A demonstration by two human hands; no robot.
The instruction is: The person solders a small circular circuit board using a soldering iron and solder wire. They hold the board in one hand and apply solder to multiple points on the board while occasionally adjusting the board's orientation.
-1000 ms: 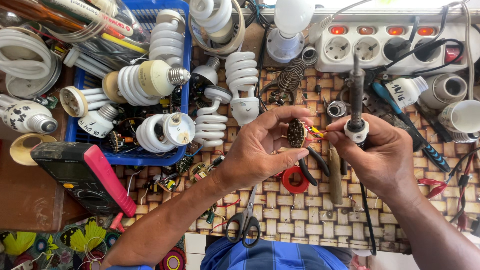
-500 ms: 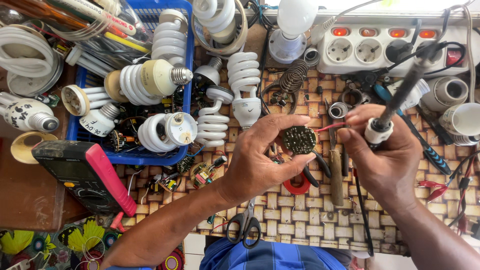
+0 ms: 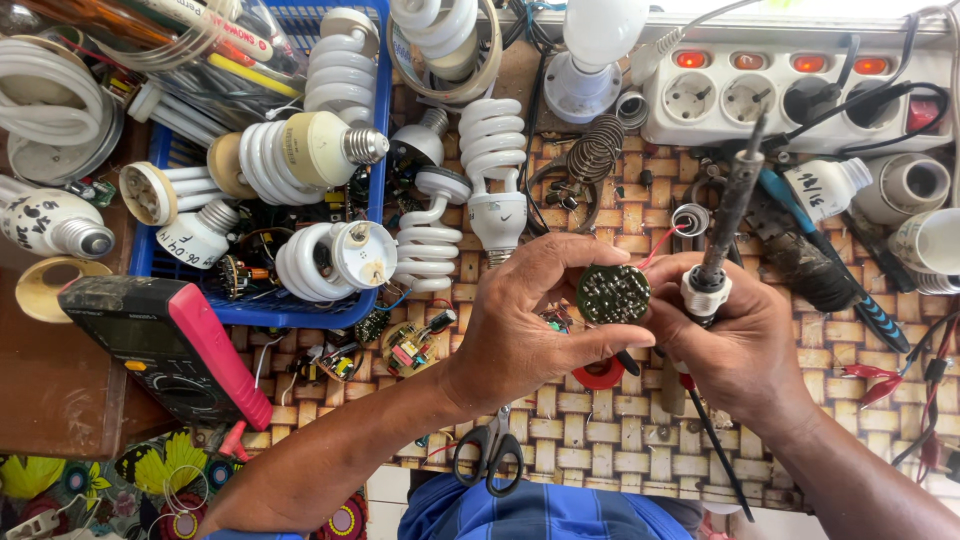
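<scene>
Left hand (image 3: 520,335) pinches the small round dark circuit board with pale solder dots (image 3: 613,293) by its rim, above the woven surface (image 3: 580,440). Right hand (image 3: 740,340) closes its grip round the dark-tipped soldering iron (image 3: 722,225) (tip upward). Risk: the thin hold slips, or the iron's tip swings into fingers.

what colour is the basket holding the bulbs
Blue basket, seen from the head camera.

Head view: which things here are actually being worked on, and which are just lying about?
In hand:
- left hand holding round circuit board
- right hand holding soldering iron

Lying about:
- blue basket of spiral bulbs
- multimeter
- scissors
- power strip
</scene>
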